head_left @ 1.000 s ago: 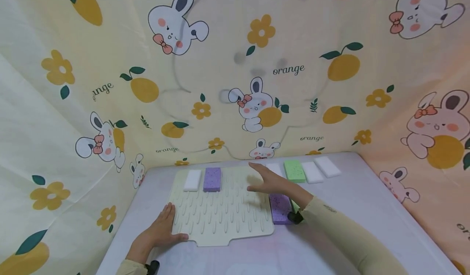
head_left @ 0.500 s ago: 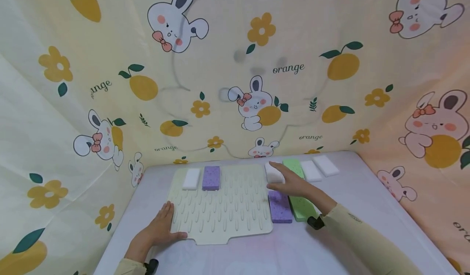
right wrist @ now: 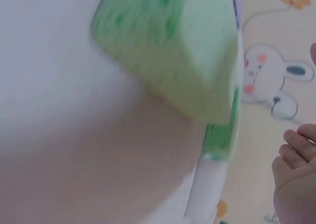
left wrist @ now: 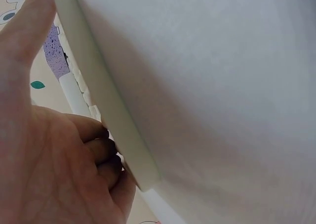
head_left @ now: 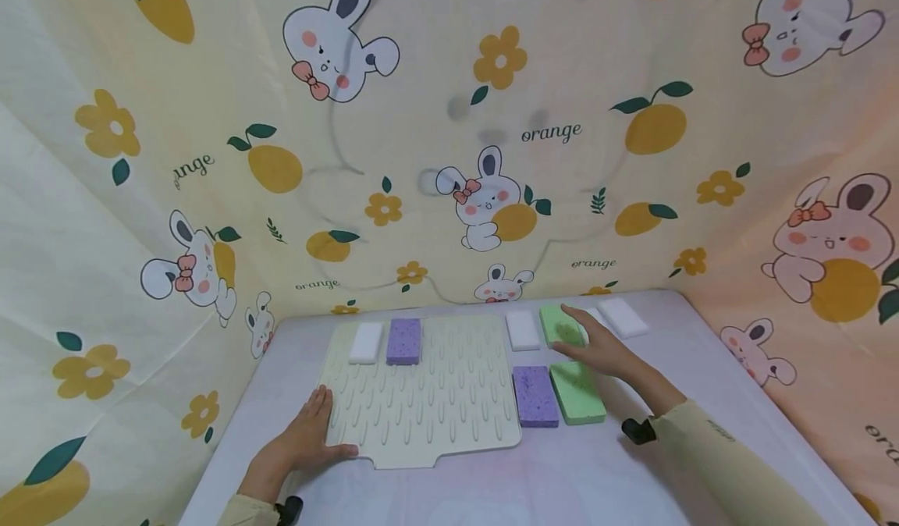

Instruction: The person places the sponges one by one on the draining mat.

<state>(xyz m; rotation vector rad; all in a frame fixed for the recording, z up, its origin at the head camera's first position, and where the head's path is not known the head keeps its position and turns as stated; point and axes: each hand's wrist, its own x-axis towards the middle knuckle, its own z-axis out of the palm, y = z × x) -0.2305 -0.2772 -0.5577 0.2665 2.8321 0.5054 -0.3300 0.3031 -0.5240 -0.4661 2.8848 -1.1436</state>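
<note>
A cream board (head_left: 421, 409) with rows of short raised ridges lies on the table in the head view. My left hand (head_left: 298, 436) rests at its left front corner. In the left wrist view, the fingers of that hand (left wrist: 69, 155) touch the board's edge (left wrist: 111, 100). A white sponge (head_left: 367, 343) and a purple sponge (head_left: 403, 342) sit at the back of the board. My right hand (head_left: 600, 342) hovers with thumb and fingers apart over the back green sponge (head_left: 555, 325), partly hiding it. Whether they touch cannot be told.
Right of the board lie another white sponge (head_left: 523, 331), a purple sponge (head_left: 536, 396) and a front green sponge (head_left: 577, 393). Farther right is a white sponge (head_left: 623, 318), with one more partly behind my hand. A printed curtain (head_left: 421, 81) surrounds the table.
My right hand has moved right, from above the board, past the white sponge beside it, to the back green sponge. The white sponge stays in place. My left hand keeps its place.
</note>
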